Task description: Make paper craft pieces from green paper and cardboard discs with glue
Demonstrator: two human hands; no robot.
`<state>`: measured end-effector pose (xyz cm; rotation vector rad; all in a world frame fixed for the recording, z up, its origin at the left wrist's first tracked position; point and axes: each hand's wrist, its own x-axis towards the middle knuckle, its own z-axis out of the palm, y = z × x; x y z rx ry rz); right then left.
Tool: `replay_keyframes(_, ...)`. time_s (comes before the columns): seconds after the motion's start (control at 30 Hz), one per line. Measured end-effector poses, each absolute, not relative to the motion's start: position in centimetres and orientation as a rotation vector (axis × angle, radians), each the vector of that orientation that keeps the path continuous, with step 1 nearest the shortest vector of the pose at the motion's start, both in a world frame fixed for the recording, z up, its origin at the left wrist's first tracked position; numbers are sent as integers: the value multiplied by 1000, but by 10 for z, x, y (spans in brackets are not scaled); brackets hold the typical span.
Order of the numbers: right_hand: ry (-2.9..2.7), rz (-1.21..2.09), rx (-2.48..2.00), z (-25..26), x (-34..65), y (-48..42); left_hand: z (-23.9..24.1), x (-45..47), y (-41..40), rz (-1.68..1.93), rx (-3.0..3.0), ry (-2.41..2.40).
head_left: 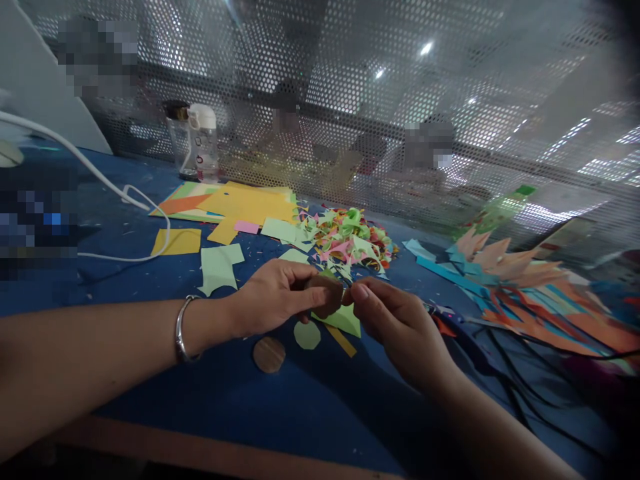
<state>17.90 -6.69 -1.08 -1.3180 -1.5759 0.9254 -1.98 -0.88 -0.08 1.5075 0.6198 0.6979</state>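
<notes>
Brown disc [330,297] is being held up in the left hand [280,293], above the blue table [190,400], roughly mid-view. Left thumb is being laid across its near face; the supporting fingers are mostly being hidden behind it. Right hand [395,327] is being kept at the disc's right edge, thumb and forefinger being brought together in a narrow pinch. Whether the rim itself or some small piece is being gripped there cannot be told.

Step in hand, as judged: the disc's edge is being worked by the right fingertips while the disc is being steadied by the left. For good work, the disc should be being gripped firmly but flat, without its face being bent; the left thumb should be being kept clear of the rim. Pressure is probably best being applied lightly and close to the edge, so that no tearing or creasing is being risked.

Second brown disc [269,355] and pale green disc [307,335] are being left lying below the hands, apart from each other. Yellow strip [343,341] is being partly overlapped by the green sheet [354,323]. Scrap pile [357,243] is being left beyond the hands.
</notes>
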Motion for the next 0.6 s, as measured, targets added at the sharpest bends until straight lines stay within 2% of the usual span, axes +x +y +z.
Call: replay_keyframes(0.6,-1817,765,-1398,3,176,-71,-5,-25,-5,593,1683,590)
